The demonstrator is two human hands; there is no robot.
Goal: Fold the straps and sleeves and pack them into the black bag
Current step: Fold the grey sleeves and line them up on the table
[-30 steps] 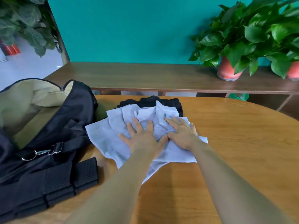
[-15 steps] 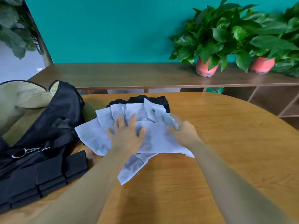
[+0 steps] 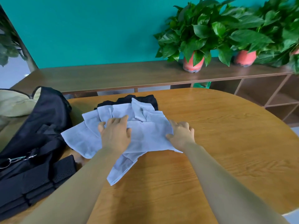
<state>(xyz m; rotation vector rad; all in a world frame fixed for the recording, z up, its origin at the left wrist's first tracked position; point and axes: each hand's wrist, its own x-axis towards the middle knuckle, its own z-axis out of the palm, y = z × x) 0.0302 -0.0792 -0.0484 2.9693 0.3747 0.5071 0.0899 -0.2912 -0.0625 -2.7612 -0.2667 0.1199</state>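
Wide round-cornered wooden surface (image 3: 218,151), and everything that matters sits over on its left half. Biggest player: the black bag (image 3: 43,123), slumped across the left edge, its mouth gaping and the pale lining (image 3: 14,104) showing, ready to receive. Beside it, toward the far edge, lies the pile of pale sleeves (image 3: 150,138), several thin pieces fanned out and overlapping, one tail trailing back toward the near edge. They lie on top of a black cloth (image 3: 142,99) that peeks out at the far side. Down at the near left corner, the black straps (image 3: 35,183) sit in a flat folded stack, touching the bag. They look done.

Now the hands. The left hand (image 3: 115,135) lies flat on the middle of the sleeves, fingers straight, pinning the pile down. The right hand (image 3: 182,135) is at the pile's right border, thumb on top of the fabric and fingers bent. Whether it has pinched that border or is only pressing on it I cannot tell, as the fingertips are hidden.

So the step in hand, by my reading, is folding the sleeves: one hand anchors, the other works the side. Nothing pale is in the bag yet. The next move calls for bringing that right border across toward the left hand without dragging the loose layers askew, then tucking in the trailing tail. This is thin, slippery-looking cloth, so the anchor has to hold.
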